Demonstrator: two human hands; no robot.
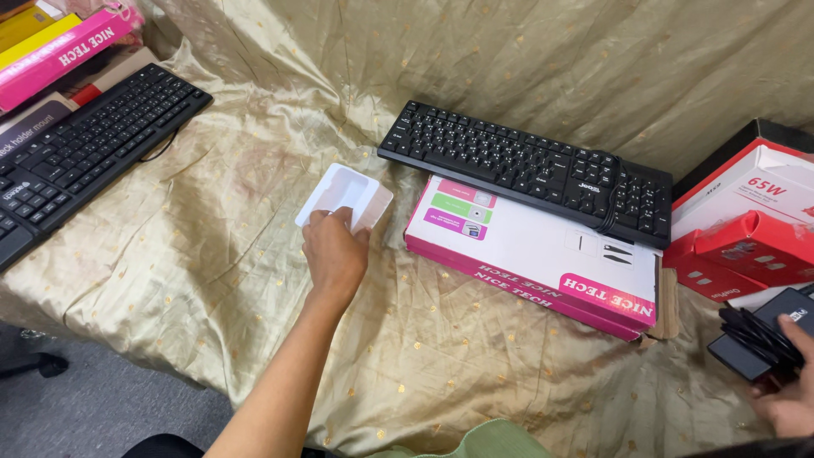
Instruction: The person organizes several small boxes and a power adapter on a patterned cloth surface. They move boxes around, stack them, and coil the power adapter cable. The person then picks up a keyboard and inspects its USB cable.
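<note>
My left hand [336, 253] reaches out over the gold cloth and grips the near edge of a small white plastic tray insert [346, 192], which lies tilted on the cloth. At the lower right edge of the view, my right hand [791, 394] holds a black flat device with a bundle of black cable [763, 335] on it. A black keyboard [526, 170] rests on a long white and pink box [530, 254] between the two hands.
A second black keyboard [80, 148] lies at the left, with pink and yellow boxes [59, 42] stacked behind it. Red and white boxes [746, 233] stand at the right. The gold cloth [212, 254] covers the table; grey floor shows at lower left.
</note>
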